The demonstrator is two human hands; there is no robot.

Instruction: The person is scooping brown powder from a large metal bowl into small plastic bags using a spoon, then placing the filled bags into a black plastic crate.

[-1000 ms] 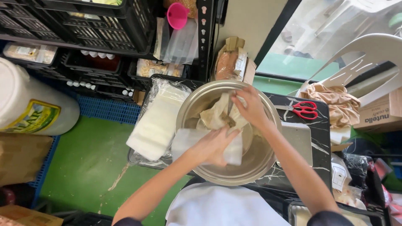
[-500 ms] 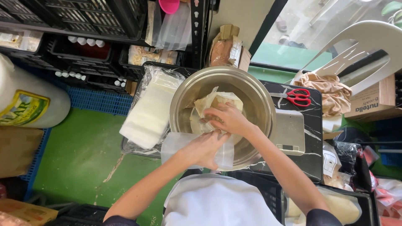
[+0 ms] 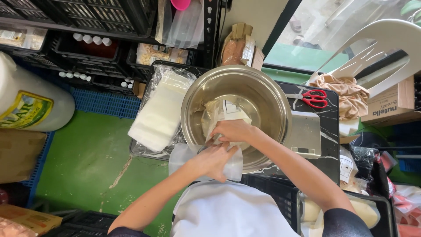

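A large steel bowl (image 3: 263,94) sits on a dark counter and holds a pale bag of dough-like stuff (image 3: 221,115). My right hand (image 3: 232,130) reaches into the bowl's near side and grips that pale bag. My left hand (image 3: 215,160) is at the bowl's near rim, closed on a clear plastic bag (image 3: 186,154) that hangs over the edge. The two hands touch each other.
A stack of clear plastic bags (image 3: 158,112) lies left of the bowl. A small scale (image 3: 306,134) and red scissors (image 3: 315,98) sit to the right. Black crates (image 3: 87,44), a large white tub (image 3: 30,103), a white chair (image 3: 377,48) and a green floor (image 3: 87,158) surround the spot.
My right hand has drawn back from the bowl's middle to its near side. Both hands have come together at the near rim with the bags.
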